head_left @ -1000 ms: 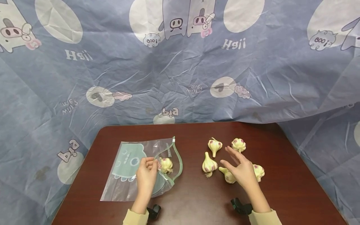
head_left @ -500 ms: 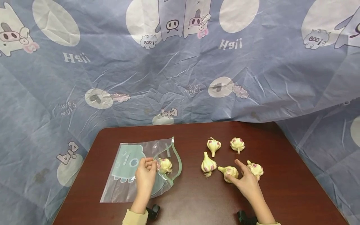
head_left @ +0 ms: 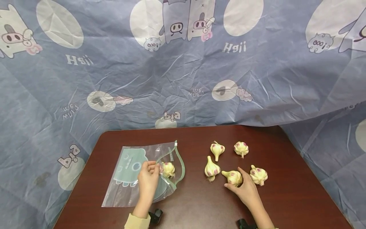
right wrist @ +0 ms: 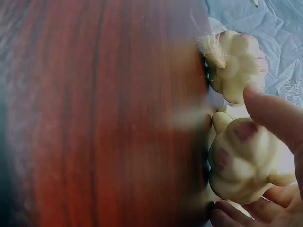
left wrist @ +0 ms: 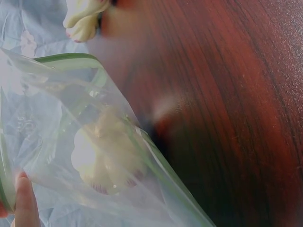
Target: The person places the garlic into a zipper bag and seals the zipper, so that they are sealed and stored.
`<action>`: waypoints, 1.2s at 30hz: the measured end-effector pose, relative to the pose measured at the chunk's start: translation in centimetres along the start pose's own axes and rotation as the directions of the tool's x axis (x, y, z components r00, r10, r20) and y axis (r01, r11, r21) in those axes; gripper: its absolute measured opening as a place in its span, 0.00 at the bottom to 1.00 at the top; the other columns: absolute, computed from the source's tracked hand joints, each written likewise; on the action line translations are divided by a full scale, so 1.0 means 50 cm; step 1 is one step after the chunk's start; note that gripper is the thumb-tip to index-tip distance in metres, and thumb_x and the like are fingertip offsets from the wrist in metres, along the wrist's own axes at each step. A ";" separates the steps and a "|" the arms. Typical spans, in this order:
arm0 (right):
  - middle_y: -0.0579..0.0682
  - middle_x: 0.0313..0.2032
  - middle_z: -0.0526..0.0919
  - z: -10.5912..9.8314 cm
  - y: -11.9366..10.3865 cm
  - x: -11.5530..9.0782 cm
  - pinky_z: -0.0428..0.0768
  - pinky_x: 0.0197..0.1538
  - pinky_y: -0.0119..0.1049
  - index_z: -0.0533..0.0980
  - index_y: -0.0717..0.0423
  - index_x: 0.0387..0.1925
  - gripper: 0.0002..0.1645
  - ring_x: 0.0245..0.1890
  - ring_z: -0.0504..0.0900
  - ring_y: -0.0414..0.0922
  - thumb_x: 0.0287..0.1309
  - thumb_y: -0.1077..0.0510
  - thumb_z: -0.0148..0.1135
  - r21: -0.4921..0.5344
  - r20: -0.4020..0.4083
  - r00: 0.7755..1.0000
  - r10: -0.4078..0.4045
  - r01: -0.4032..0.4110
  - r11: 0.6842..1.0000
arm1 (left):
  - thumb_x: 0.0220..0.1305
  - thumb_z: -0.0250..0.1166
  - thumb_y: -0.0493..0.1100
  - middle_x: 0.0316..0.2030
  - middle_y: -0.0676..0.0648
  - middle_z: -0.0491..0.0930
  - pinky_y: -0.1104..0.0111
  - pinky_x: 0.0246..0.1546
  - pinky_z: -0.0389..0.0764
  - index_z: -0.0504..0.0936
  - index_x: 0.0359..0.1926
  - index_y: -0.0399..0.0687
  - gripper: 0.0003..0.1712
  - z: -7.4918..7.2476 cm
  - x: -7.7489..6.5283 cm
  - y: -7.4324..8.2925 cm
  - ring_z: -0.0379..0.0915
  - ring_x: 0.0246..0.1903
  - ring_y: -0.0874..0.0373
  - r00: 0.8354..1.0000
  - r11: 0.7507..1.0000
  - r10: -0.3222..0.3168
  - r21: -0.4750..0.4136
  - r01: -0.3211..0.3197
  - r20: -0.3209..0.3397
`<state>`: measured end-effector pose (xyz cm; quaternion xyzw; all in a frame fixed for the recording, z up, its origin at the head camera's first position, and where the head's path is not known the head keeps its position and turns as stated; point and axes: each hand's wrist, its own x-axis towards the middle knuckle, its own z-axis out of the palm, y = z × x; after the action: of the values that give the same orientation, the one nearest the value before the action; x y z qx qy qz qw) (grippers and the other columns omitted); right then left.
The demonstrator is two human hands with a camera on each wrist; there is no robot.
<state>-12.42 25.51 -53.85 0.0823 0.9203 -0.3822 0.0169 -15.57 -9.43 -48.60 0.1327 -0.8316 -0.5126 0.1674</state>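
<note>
My left hand pinches the rim of a clear zip bag with a green zip strip and a teal cartoon print. The bag's mouth gapes to the right, and one garlic bulb lies just inside it; the left wrist view shows this bulb through the plastic. On the right, my right hand has its thumb and fingers curled round a garlic bulb whose stem points left. In the right wrist view the thumb lies over this bulb, with the fingers below.
Several more garlic bulbs lie around the right hand: one garlic bulb to its left, another bulb to its right, a third bulb farther back. A dark red table bears everything, with a blue patterned cloth behind it.
My right hand has come down from above the bulbs and closed round the near middle garlic bulb. The left hand and the bag have stayed in place.
</note>
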 end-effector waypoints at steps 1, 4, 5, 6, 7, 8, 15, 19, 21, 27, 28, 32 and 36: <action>0.72 0.69 0.61 0.001 0.000 -0.001 0.64 0.65 0.66 0.55 0.66 0.72 0.61 0.69 0.60 0.69 0.49 0.41 0.75 -0.003 -0.009 1.000 -0.001 0.001 1.000 | 0.62 0.64 0.35 0.31 0.41 0.87 0.75 0.23 0.77 0.79 0.41 0.38 0.07 0.000 0.000 0.000 0.85 0.30 0.53 1.000 1.000 0.000 -0.001 0.000 0.000; 0.72 0.67 0.64 0.002 -0.001 -0.003 0.66 0.64 0.65 0.58 0.66 0.71 0.57 0.68 0.62 0.68 0.49 0.44 0.76 -0.001 -0.030 1.000 -0.004 0.004 1.000 | 0.62 0.64 0.35 0.31 0.42 0.87 0.75 0.24 0.77 0.79 0.41 0.38 0.07 -0.001 0.000 0.001 0.85 0.30 0.53 1.000 1.000 0.002 0.001 -0.002 0.000; 0.72 0.67 0.64 0.002 -0.002 -0.004 0.67 0.64 0.64 0.59 0.65 0.70 0.56 0.67 0.63 0.68 0.49 0.44 0.76 -0.001 -0.034 0.999 -0.002 0.002 1.000 | 0.62 0.64 0.35 0.31 0.41 0.87 0.75 0.24 0.77 0.79 0.41 0.38 0.07 -0.001 0.000 0.000 0.85 0.30 0.53 1.000 1.000 0.000 0.001 0.000 0.000; 0.72 0.66 0.65 0.001 -0.002 -0.004 0.67 0.64 0.64 0.59 0.65 0.70 0.55 0.67 0.63 0.68 0.49 0.44 0.76 -0.001 -0.037 0.999 0.000 0.000 1.000 | 0.62 0.64 0.36 0.31 0.41 0.87 0.75 0.24 0.77 0.79 0.41 0.38 0.07 -0.001 0.000 0.001 0.85 0.30 0.53 1.000 1.000 0.003 0.002 -0.003 0.000; 0.72 0.66 0.65 0.002 -0.002 -0.005 0.67 0.64 0.63 0.60 0.65 0.70 0.55 0.67 0.64 0.68 0.49 0.45 0.76 0.001 -0.039 0.999 0.003 -0.003 1.000 | 0.62 0.64 0.35 0.31 0.41 0.87 0.75 0.24 0.77 0.79 0.41 0.38 0.07 -0.001 0.000 0.001 0.85 0.30 0.53 1.000 1.000 0.003 0.003 -0.003 0.001; 0.72 0.66 0.65 0.002 -0.002 -0.005 0.68 0.63 0.63 0.60 0.65 0.70 0.55 0.67 0.64 0.68 0.49 0.44 0.76 0.000 -0.040 0.999 0.007 -0.007 1.000 | 0.62 0.64 0.35 0.31 0.41 0.87 0.75 0.24 0.77 0.79 0.41 0.38 0.07 -0.001 0.000 0.001 0.85 0.31 0.53 1.000 1.000 0.003 0.004 -0.003 0.002; 0.72 0.66 0.65 -0.008 -0.009 -0.011 0.76 0.50 0.57 0.59 0.63 0.71 0.55 0.58 0.71 0.67 0.50 0.42 0.75 -0.002 -0.049 0.998 0.038 -0.038 0.999 | 0.63 0.64 0.36 0.32 0.42 0.87 0.75 0.24 0.76 0.79 0.42 0.39 0.07 -0.003 -0.002 0.000 0.85 0.31 0.52 1.000 1.000 -0.003 0.009 0.003 0.010; 0.72 0.66 0.64 -0.030 -0.032 -0.018 0.76 0.37 0.47 0.58 0.60 0.72 0.55 0.46 0.75 0.61 0.51 0.43 0.74 0.015 -0.073 0.996 0.045 -0.044 0.999 | 0.63 0.64 0.36 0.32 0.41 0.87 0.75 0.23 0.76 0.79 0.42 0.38 0.08 -0.003 -0.002 0.003 0.85 0.31 0.53 1.000 1.000 0.005 0.005 -0.005 0.010; 0.71 0.67 0.62 -0.041 -0.049 -0.022 0.78 0.41 0.52 0.58 0.59 0.73 0.55 0.53 0.74 0.65 0.50 0.43 0.74 0.030 -0.098 0.995 0.031 -0.029 0.999 | 0.63 0.64 0.36 0.31 0.41 0.87 0.75 0.23 0.76 0.79 0.42 0.38 0.08 -0.002 -0.002 0.004 0.85 0.31 0.53 1.000 1.000 0.004 0.008 -0.004 0.008; 0.63 0.64 0.68 -0.058 -0.117 -0.028 0.77 0.48 0.52 0.59 0.55 0.73 0.56 0.56 0.73 0.60 0.49 0.40 0.75 0.064 -0.156 0.986 -0.060 0.071 0.995 | 0.63 0.64 0.36 0.31 0.41 0.87 0.76 0.23 0.76 0.79 0.42 0.38 0.07 -0.002 -0.001 0.007 0.85 0.30 0.53 1.000 1.000 -0.001 -0.009 0.001 0.008; 0.61 0.64 0.69 -0.057 -0.132 -0.027 0.77 0.47 0.50 0.59 0.54 0.73 0.56 0.54 0.75 0.57 0.49 0.41 0.75 0.077 -0.156 0.985 -0.075 0.088 0.993 | 0.63 0.64 0.36 0.31 0.41 0.87 0.76 0.23 0.76 0.79 0.42 0.38 0.07 -0.003 -0.001 0.008 0.85 0.30 0.54 1.000 1.000 -0.002 -0.012 0.002 0.009; 0.59 0.63 0.72 -0.045 -0.188 -0.018 0.78 0.50 0.49 0.61 0.54 0.72 0.53 0.54 0.78 0.53 0.47 0.47 0.78 0.140 -0.145 0.980 -0.137 0.158 0.977 | 0.64 0.64 0.36 0.31 0.41 0.87 0.76 0.23 0.76 0.79 0.42 0.38 0.07 -0.004 -0.003 0.008 0.85 0.30 0.53 1.000 1.000 -0.002 -0.011 0.002 0.009; 0.56 0.59 0.76 -0.016 -0.239 -0.005 0.79 0.51 0.47 0.65 0.50 0.69 0.51 0.52 0.79 0.50 0.44 0.50 0.80 0.191 -0.107 0.977 -0.187 0.204 0.960 | 0.64 0.64 0.36 0.32 0.41 0.87 0.76 0.23 0.76 0.79 0.42 0.38 0.07 -0.005 -0.004 0.009 0.85 0.30 0.53 1.000 1.000 -0.001 -0.005 0.001 0.009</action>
<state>-14.11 17.74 -44.87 0.0088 0.8805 -0.4688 -0.0697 -15.33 -9.36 -48.11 0.1303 -0.8312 -0.5152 0.1638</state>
